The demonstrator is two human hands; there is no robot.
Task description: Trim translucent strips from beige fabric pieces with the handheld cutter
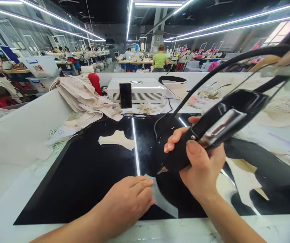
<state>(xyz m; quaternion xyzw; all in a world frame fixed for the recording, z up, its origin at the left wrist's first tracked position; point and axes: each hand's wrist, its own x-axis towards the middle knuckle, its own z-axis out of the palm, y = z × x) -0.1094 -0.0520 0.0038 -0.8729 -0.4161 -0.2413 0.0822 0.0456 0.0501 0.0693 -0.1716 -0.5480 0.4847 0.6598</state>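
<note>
My left hand (132,202) lies low over a translucent grey curved piece (164,200), its fingers flat and close together, pressing it to a glossy black board (71,182). The thumb is hidden. My right hand (203,168) is wrapped round a black corded hot knife (223,118) with a silver metal plate along its body. The knife slants down to the left, and its pointed metal tip is just right of the translucent piece's upper end. Whether the tip touches anything, I cannot tell. Farther back on the board lies a cream fabric piece (117,139).
Cream and tan cut pieces (243,179) lie right of my forearm. Behind the board stand a phone (126,96) and a white vented box (147,91). Cream fabric (81,94) is heaped at left. A thick black cable (206,81) arches upper right. People work at sewing tables beyond.
</note>
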